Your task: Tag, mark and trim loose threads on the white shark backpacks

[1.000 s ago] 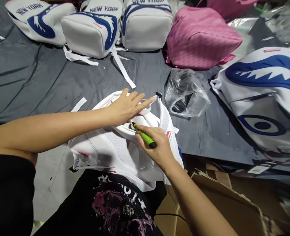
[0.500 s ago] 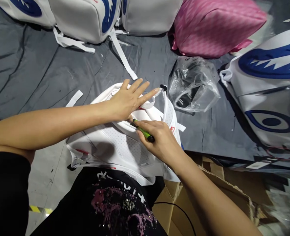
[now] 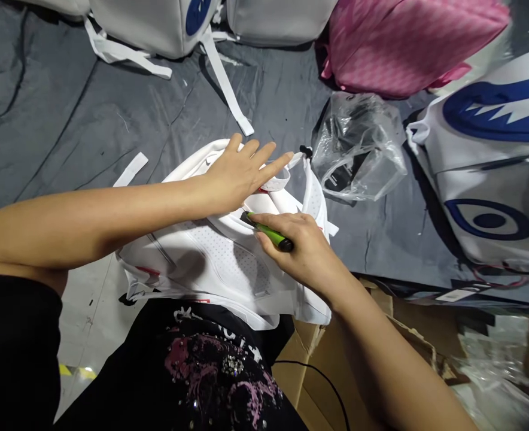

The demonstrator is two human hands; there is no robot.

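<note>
A white backpack (image 3: pixel 228 254) lies across the front edge of the table, its dotted padded side facing up. My left hand (image 3: pixel 235 175) rests flat on its upper part with the fingers spread. In my right hand (image 3: pixel 298 239) is a small green tool with black ends (image 3: pixel 271 236), possibly a cutter or trimmer; its tip is close to the backpack, just below my left palm. Whether the tip touches the fabric I cannot tell. Part of the backpack is hidden under my left hand and forearm.
White backpacks (image 3: pixel 139 27) and a pink checked bag (image 3: pixel 412 45) stand along the back. A clear plastic bag with black contents (image 3: pixel 358 149) lies beyond my right hand. At the right is a white backpack with blue eye and teeth (image 3: pixel 484 173). Below the table edge sits a cardboard box (image 3: pixel 327 383).
The green tool in my right hand has moved slightly right and up, and its black tip shows more clearly. My left hand stays spread on the backpack. The view has shifted slightly.
</note>
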